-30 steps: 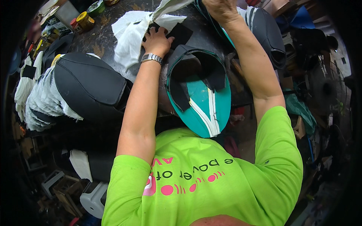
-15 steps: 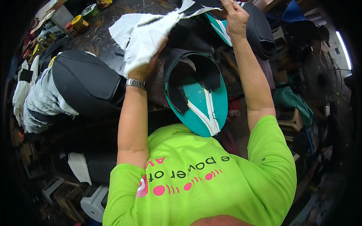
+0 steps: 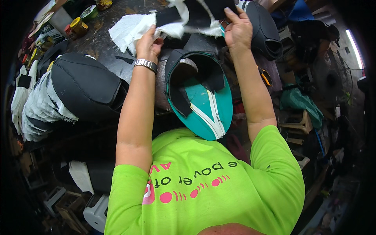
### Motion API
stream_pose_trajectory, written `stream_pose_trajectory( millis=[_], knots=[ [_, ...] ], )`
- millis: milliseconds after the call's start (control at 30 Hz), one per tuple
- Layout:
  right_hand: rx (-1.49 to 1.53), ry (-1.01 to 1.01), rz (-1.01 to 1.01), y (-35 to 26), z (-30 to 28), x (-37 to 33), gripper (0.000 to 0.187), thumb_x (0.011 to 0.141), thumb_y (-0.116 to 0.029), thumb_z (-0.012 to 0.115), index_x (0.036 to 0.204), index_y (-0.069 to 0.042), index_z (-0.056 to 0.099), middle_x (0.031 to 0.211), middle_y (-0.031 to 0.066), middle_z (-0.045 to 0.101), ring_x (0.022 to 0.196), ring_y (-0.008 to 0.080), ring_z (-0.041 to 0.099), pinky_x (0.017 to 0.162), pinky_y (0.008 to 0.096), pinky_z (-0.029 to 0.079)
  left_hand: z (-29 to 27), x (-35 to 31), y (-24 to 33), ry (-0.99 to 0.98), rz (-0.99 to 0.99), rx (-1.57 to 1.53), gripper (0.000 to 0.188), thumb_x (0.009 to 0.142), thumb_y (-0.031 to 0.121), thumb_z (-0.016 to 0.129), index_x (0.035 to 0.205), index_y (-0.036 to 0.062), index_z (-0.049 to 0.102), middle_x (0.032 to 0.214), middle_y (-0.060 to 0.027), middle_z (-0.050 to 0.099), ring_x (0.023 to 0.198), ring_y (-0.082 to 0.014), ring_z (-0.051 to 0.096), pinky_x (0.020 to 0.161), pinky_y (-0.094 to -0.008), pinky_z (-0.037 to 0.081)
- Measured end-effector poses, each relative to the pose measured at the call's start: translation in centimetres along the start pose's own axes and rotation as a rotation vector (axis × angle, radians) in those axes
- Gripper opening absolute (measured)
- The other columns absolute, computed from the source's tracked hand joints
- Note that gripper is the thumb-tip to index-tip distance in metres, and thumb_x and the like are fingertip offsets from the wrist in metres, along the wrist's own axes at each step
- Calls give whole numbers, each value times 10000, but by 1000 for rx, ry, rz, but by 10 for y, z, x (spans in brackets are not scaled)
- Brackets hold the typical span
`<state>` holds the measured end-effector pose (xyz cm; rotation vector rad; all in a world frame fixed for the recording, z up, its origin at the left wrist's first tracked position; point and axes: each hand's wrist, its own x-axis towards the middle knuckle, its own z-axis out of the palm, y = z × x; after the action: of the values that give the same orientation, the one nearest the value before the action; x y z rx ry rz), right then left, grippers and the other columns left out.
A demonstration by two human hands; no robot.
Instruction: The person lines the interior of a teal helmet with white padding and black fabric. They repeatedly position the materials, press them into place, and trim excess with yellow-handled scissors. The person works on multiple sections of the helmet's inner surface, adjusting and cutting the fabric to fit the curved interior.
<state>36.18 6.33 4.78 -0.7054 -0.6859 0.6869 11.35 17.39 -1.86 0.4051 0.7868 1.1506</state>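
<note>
Both hands are raised over the dark worktable, with a black fabric piece (image 3: 199, 13) stretched between them; frayed white cloth (image 3: 131, 29) and torn white strips hang along it. My left hand (image 3: 148, 44), with a metal watch at the wrist, pinches the left end. My right hand (image 3: 238, 29) is closed at the right end, thumb and fingers on the black edge. Nearer to me, a teal shoe upper (image 3: 196, 96) with a black padded collar and white tape strips in a V sits at the table's edge, its opening facing up. Neither hand touches it.
On the left lies a stack of black uppers (image 3: 84, 86) with frayed white lining. Another black upper (image 3: 264, 33) stands at the right, near orange-handled scissors (image 3: 266, 76). A yellow jar (image 3: 78, 26) and other containers stand at the far left. A fan (image 3: 335, 76) is at right.
My left hand has come out from behind the white cloth and now grips its edge. My right hand has come down slightly. The black piece now shows spread between them.
</note>
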Motion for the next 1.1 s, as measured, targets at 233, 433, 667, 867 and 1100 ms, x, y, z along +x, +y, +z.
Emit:
stream_pose_trajectory(
  millis=[233, 433, 667, 867, 1100],
  knots=[
    [65, 170, -268, -61, -62, 13, 306, 910, 104, 682, 1172, -38, 610, 1117, 144, 723, 1003, 277, 711, 935, 422, 584, -32, 37, 6, 313, 94, -205, 210, 1020, 164, 664, 1113, -10, 591, 926, -141, 673, 697, -240, 688, 540, -336, 578],
    [-231, 87, -351, -148, -83, -25, 355, 972, -11, 648, 1304, -98, 558, 1091, 98, 693, 914, 182, 648, 808, 325, 549, 9, -32, 34, 76, -67, -70, 832, 955, 408, 737, 1556, -22, 354, 1567, -250, 401, 1477, -430, 362, 1247, -560, 192],
    [478, -720, 411, -176, -56, -99, 294, 1094, -146, 423, 1320, 34, 475, 1000, 138, 517, 695, 180, 661, 554, 247, 555, -36, -200, 36, -462, 1052, 1304, 713, 829, 194, 822, 1492, 168, 558, 1571, -177, 436, 1448, -317, 464, 1144, -452, 417],
    [-557, -595, 563, -87, 10, -175, 331, 977, 12, 655, 1303, -26, 615, 1113, 31, 650, 980, 62, 639, 835, 217, 541, -30, -165, 43, -472, 977, 1269, 498, 889, 24, 739, 1367, 142, 668, 1402, -80, 616, 1213, -223, 663, 917, -321, 547],
    [-468, -512, 419, -62, 40, -201, 271, 956, -2, 676, 1226, -14, 652, 1083, 17, 669, 968, 68, 629, 871, 222, 522, -62, -219, 66, -633, 332, 1035, 349, 914, 221, 811, 1156, -20, 736, 907, -39, 746, 803, -72, 671, 723, -228, 529]
  ],
)
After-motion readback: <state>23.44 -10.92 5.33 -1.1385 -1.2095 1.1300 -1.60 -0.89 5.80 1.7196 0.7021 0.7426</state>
